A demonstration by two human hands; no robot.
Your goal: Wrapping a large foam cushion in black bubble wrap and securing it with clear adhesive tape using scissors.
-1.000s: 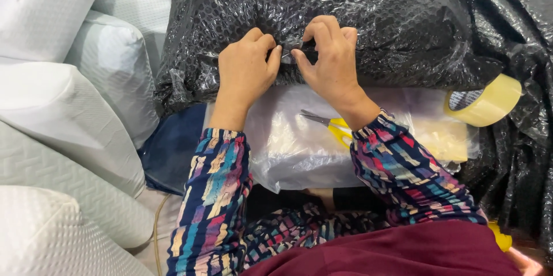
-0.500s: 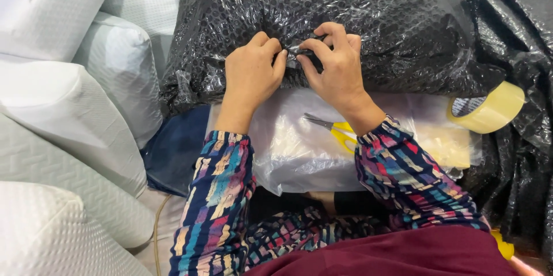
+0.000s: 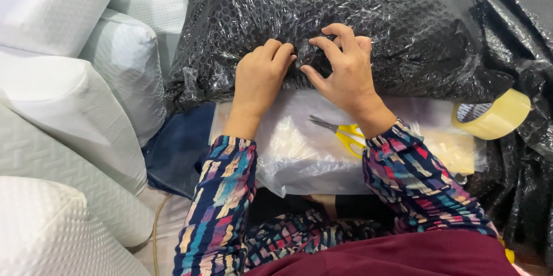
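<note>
1. A bulky bundle wrapped in black bubble wrap (image 3: 357,17) lies straight ahead of the person, its long axis running side to side across the view.
2. Both hands rest on its near face, close together, fingertips almost meeting at one spot on the wrap.
3. The left hand (image 3: 260,77) has its fingers curled in, knuckles up, pressing or gripping the film; whether it pinches a fold I cannot tell.
4. The right hand (image 3: 340,69) nips a crease of the wrap between thumb and bent forefinger, the other fingers arched over.
5. Neither hand is nearer; both sit at the bundle's middle.
6. Yellow-handled scissors (image 3: 343,132) lie just beneath the right wrist on a clear plastic bag (image 3: 299,155).
7. A roll of clear packing tape (image 3: 492,116) sits well off to the right; white foam-wrapped rolls (image 3: 69,97) stack up on the left.
</note>
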